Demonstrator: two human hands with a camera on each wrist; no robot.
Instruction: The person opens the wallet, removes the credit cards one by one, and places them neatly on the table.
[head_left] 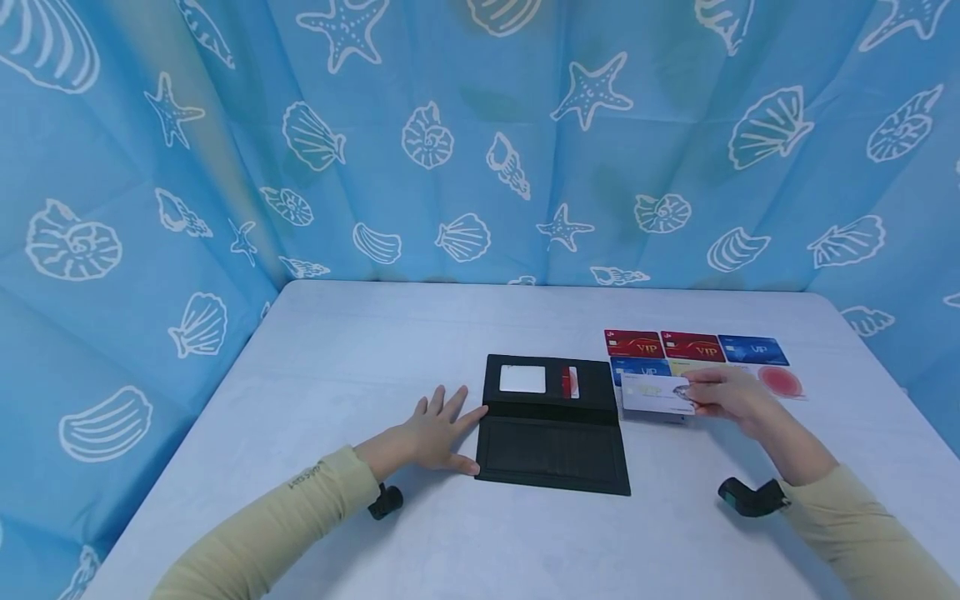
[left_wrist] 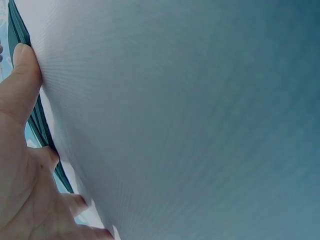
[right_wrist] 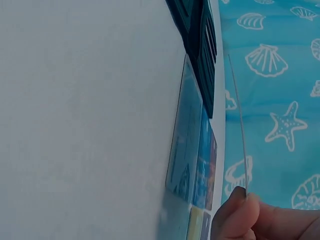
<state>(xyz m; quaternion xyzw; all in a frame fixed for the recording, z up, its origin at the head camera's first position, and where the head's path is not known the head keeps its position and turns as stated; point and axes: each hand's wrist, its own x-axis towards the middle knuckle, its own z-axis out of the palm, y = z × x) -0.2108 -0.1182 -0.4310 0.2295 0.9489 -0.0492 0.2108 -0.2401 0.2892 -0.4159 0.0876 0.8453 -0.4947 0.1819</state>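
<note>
- You held a pale card [head_left: 654, 394] pinched in your right hand [head_left: 731, 398], lifted just right of the open black wallet [head_left: 553, 433] at the table's [head_left: 360, 350] middle.
- Your left hand [head_left: 433, 433] lay flat with straight fingers, touching the wallet's left edge and gripping nothing.
- The step looked like carrying a card to the wallet; next would call for lining its edge with a slot.
- More cards [head_left: 693, 346] lay in rows beyond your right hand.

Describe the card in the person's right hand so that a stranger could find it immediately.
On the white table, right of the open black wallet, lies a group of cards. The right hand pinches the pale silver-white card at the group's near edge. It is the only pale card and the only one held; the red VIP cards and blue VIP cards lie flat.
</note>
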